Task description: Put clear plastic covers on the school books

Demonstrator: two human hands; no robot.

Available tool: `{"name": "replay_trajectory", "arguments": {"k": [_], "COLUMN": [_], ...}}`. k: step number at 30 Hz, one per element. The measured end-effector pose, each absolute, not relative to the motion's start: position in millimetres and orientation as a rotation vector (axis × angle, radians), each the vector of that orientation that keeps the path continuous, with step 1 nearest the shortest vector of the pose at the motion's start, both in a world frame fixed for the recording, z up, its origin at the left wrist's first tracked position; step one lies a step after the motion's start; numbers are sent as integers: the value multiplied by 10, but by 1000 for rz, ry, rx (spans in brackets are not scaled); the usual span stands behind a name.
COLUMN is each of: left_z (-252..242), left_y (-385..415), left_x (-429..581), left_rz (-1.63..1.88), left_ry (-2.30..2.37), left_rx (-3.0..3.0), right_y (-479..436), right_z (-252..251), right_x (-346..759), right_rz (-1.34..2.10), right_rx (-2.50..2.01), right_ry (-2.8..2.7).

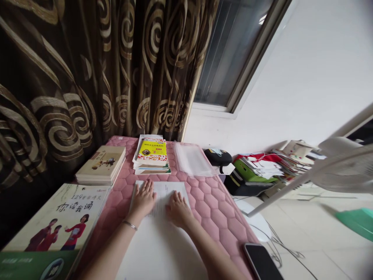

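Observation:
White paper (163, 241) lies on the pink quilted table cover (215, 210), with faint print near its upper part. My left hand (144, 198) rests flat on the paper's upper left, fingers stretched forward, a thin silver bracelet on the wrist. On the upper right of the paper lies my right hand (179, 209), its fingers spread and pointing forward. Neither hand grips anything. Beyond the paper is a stack of books with a yellow cover (153, 148) on top, and to its right clear plastic sleeves (194, 159).
Large books (67, 217) and a smaller book stack (101, 163) line the left side. A phone (262, 260) lies at the near right edge. A white fan (344, 167), cables and piled papers (262, 167) stand to the right. A patterned curtain (125, 70) hangs behind.

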State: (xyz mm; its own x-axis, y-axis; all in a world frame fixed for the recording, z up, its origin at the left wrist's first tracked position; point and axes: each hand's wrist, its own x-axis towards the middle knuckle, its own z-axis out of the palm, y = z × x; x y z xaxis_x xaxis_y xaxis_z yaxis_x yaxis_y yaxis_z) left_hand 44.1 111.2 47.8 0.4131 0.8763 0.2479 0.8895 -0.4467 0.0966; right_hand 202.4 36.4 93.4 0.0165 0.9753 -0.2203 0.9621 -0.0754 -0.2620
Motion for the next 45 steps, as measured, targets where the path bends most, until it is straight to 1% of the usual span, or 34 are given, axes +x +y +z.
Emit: {"name": "replay_trajectory", "arguments": {"k": [3,5,7,12,16,23,26,28,30,34,40,43,45], "left_z": [420,402,419,554,594,646,735,755,727,622,568,538,517], "left_y": [1141,1158,1158,1107,1113,1106,1030,974,935,956,1108,1141,1150], "left_x": [439,435,437,494,409,145,438,726,966,1020,492,391,387], "left_rz": [-420,-394,-366,-409,-326,-202,-230,-293,-308,-328,-326,-312,-302], "left_ry": [-1639,-1643,-1642,-1641,-1838,-2089,-1992,-1702,-1597,-1698,-1793,-1813,-1812], "left_rx": [-2616,-2639,-2648,-2639,-2538,-2221,-2340,-2665,-2825,-2785,-2578,-2563,-2570], "right_y": [628,773,864,879,820,815,816,816,818,824,815,822,833], "right_z": [955,880,771,629,671,651,642,643,642,623,677,759,792], "right_x": [1739,1612,1613,2094,2430,2451,2448,2449,2445,2435,2457,2290,2062], "right_rz": [512,480,462,371,357,356,356,347,331,320,329,325,319], "right_rx": [-1989,-1841,-1801,-2003,-2189,-2227,-2232,-2229,-2232,-2259,-2282,-2337,-2235], "right_ry": [-2082,-2126,-2154,-2077,-1960,-1950,-1948,-1960,-1975,-1975,-1970,-1949,-2020]}}
